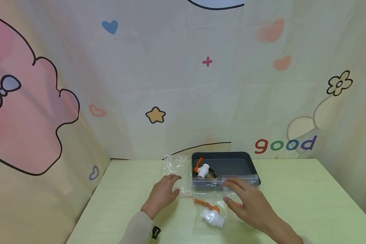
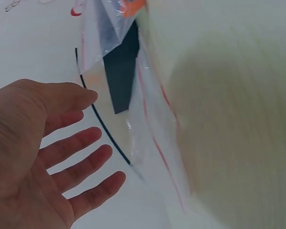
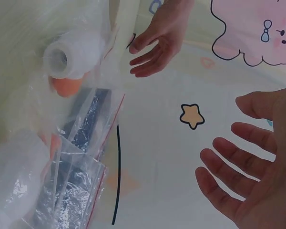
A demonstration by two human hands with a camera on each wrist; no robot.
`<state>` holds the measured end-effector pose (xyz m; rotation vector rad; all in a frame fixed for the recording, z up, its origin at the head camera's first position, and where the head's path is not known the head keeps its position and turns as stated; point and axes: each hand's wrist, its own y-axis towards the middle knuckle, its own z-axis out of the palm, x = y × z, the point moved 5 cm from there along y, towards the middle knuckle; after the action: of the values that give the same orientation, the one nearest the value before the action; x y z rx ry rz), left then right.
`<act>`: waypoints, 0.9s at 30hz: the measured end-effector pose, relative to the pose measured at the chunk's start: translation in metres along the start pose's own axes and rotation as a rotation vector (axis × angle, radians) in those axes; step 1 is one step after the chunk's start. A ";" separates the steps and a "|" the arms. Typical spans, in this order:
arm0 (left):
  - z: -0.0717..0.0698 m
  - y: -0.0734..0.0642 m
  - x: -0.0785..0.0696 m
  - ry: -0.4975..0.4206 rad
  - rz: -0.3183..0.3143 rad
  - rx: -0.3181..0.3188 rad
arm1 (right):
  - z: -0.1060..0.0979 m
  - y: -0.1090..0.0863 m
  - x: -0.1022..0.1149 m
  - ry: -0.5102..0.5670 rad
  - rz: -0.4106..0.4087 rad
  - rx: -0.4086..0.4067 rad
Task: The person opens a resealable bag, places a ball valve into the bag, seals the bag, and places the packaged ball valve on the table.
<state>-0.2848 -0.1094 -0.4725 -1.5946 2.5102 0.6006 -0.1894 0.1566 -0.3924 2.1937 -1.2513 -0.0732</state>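
My left hand [image 1: 162, 194] hovers with fingers spread beside a flat clear zip bag [image 1: 172, 166] left of the tray. Nothing is in its grasp in the left wrist view, where a red zip line runs along a clear bag [image 2: 155, 129]. My right hand [image 1: 252, 207], fingers apart and holding nothing, hangs over a second bagged item at the right, mostly hidden beneath it. Between the hands lies a clear bag with a white valve [image 1: 212, 218] and its orange handle [image 1: 205, 204]. The right wrist view shows two bagged white valves, one nearer [image 3: 16, 179] and one farther [image 3: 78, 55].
A dark rectangular tray [image 1: 248, 161] stands at the table's back edge, with a white valve [image 1: 203, 170], an orange handle and a small brass-coloured piece at its left. Bag tops overlap its front. A small black clip-like object [image 1: 156, 232] lies near the left sleeve.
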 end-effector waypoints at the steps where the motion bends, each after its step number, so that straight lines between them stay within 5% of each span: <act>1: 0.003 0.001 0.002 0.003 -0.003 0.015 | 0.002 -0.001 0.000 0.000 -0.002 0.003; 7: 0.018 0.002 0.011 0.026 -0.017 0.085 | 0.009 -0.005 0.002 0.006 -0.015 0.021; 27: 0.035 0.007 0.020 0.093 0.020 0.046 | 0.017 -0.008 0.002 0.020 0.029 0.096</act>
<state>-0.3042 -0.1102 -0.5081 -1.6201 2.5884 0.4785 -0.1878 0.1499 -0.4096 2.2515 -1.2998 0.0204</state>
